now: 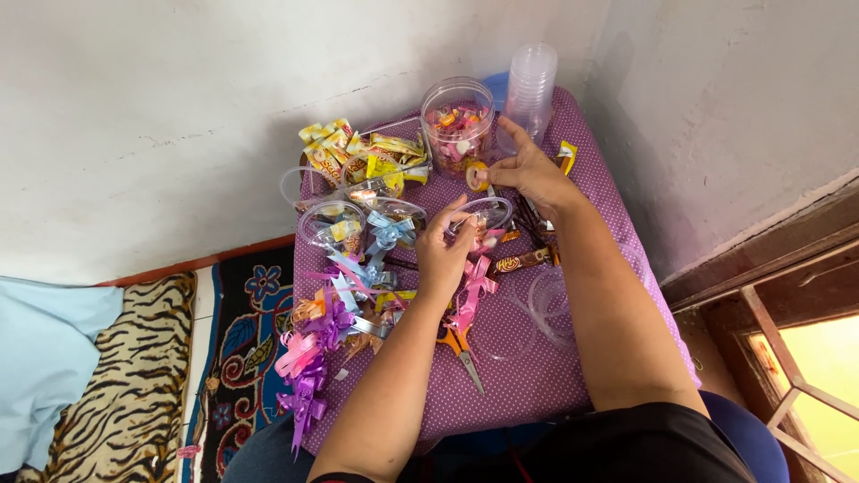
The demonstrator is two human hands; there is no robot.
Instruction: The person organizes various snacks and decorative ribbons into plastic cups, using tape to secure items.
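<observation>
Beside scissors (pixel 460 351), ribbon bows (pixel 318 344), candy jar (pixel 457 125)

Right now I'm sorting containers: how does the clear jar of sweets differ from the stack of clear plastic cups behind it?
The clear round jar of sweets is wide, single and full of mixed-colour wrapped sweets; the stack of clear plastic cups is narrower, taller, nested and looks empty. The jar is nearer the right hand. Both stand upright on the purple dotted tablecloth.

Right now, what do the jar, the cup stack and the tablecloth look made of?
Jar: clear rigid plastic, glossy; the sweets inside show through the wall.
Cup stack: thin translucent plastic, slightly frosted; nested rims are visible through it.
Tablecloth: purple with white dots, matte; it drapes over the table edge, so probably woven fabric, though a soft vinyl cannot be ruled out.
</observation>
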